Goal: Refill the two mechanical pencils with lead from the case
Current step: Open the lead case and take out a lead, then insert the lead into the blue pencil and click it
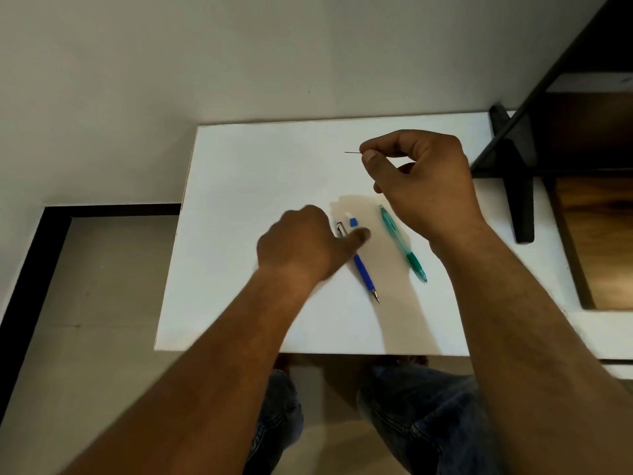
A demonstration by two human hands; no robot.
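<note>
Two pencils (366, 275) (402, 243) — side by side

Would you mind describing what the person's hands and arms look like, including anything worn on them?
Both arms are bare from the frame's lower edge to the wrists, with no sleeves showing. The left hand and right hand wear no gloves, and no watch, bracelet or ring is visible. The left one is slightly motion-blurred.

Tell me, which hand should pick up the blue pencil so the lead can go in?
Probably the left hand. Its fingers already rest on the blue pencil, while the right hand is busy pinching the thin lead above the table, away from both pencils.
</note>
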